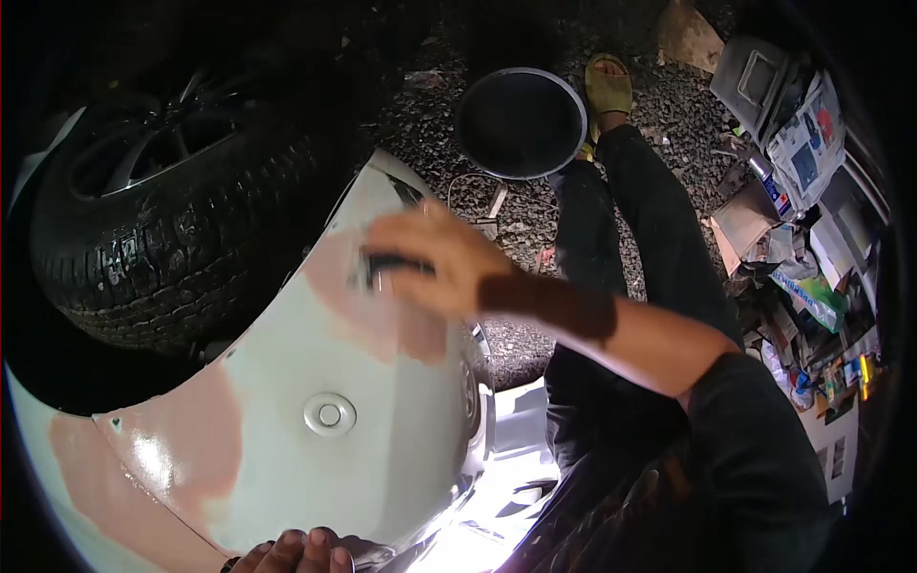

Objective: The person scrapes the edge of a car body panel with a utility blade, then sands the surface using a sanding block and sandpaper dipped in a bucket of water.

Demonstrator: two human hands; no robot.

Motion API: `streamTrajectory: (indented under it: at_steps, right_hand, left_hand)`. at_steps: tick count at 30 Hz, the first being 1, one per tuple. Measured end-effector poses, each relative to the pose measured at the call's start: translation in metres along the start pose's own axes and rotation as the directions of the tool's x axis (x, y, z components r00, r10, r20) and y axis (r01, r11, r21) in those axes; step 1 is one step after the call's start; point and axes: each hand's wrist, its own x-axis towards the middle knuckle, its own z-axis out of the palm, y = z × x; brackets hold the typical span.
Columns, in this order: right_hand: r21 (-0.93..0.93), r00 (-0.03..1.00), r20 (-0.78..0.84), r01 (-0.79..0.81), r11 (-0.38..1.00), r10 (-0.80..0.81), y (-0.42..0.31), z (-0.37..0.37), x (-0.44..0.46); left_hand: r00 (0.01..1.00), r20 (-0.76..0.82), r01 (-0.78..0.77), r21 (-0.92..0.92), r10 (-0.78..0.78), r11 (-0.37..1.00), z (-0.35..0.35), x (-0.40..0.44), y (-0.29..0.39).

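My right hand [435,258] is closed around a small dark block [396,262], pressed to the upper part of a pale car bumper [296,363]. Motion blurs the hand and block, so the block's exact kind is unclear. Under and beside it lies a pinkish-brown patch [420,334] in the paint. At the bottom edge, my left hand [301,554] rests its fingers on the panel with nothing visible in them; the rest of it is out of frame. Between the hands, a round cap [330,414] sits in the bumper. More pinkish patches [186,439] show at lower left.
A wet black tyre [172,248] stands left, inside the wheel arch. On the gravel [659,86] beyond the bumper is a round dark basin [521,124], near my foot in a yellow shoe [608,84]. Cardboard, newspaper [807,148] and packaging are heaped at right.
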Motion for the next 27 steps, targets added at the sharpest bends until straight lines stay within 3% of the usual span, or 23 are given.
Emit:
streamTrajectory:
  at_steps: [2,5,6,9,13,16,18,22,26,27]
  right_hand:
    - [0.062,0.982,-0.044,-0.183,0.981,0.186,0.018,-0.005,0.031]
    - [-0.043,0.996,-0.037,-0.077,0.996,0.076,-0.012,0.006,-0.014]
    - [0.029,0.995,0.020,-0.098,0.995,0.097,-0.037,-0.004,-0.027]
    - [-0.035,0.998,-0.059,-0.025,0.999,0.023,-0.022,-0.001,-0.019]
    - [-0.083,0.969,-0.107,-0.234,0.969,0.225,0.006,-0.002,0.025]
    - [-0.084,0.991,-0.072,-0.118,0.989,0.112,-0.045,-0.002,-0.020]
    - [-0.061,0.999,-0.043,-0.021,0.998,0.018,-0.038,-0.001,-0.027]
    - [-0.055,0.929,-0.139,-0.353,0.934,0.343,0.009,-0.004,0.024]
    - [-0.124,0.993,-0.061,-0.104,0.987,0.097,-0.044,-0.001,-0.026]
    - [-0.093,0.985,-0.068,-0.164,0.982,0.158,-0.039,0.000,-0.024]
  left_hand:
    - [1.000,-0.006,0.011,0.006,-0.011,1.000,-0.001,-0.003,0.002]
    - [1.000,-0.014,-0.008,0.018,0.008,1.000,0.001,-0.001,-0.001]
    - [1.000,-0.010,-0.013,0.020,0.013,1.000,0.001,-0.001,-0.002]
    - [0.999,-0.011,-0.038,0.007,0.038,0.999,0.002,-0.002,-0.004]
    - [1.000,-0.030,-0.001,0.000,0.001,1.000,-0.002,0.001,0.001]
    - [1.000,-0.024,-0.010,-0.002,0.010,1.000,0.000,0.001,-0.002]
    - [1.000,-0.001,-0.011,-0.008,0.011,1.000,-0.001,0.002,-0.001]
    - [1.000,-0.008,0.012,-0.011,-0.012,1.000,-0.004,0.001,0.001]
    - [1.000,0.002,0.019,0.001,-0.019,1.000,0.000,0.001,-0.001]
    - [1.000,0.016,0.013,-0.004,-0.013,1.000,0.000,0.000,-0.001]
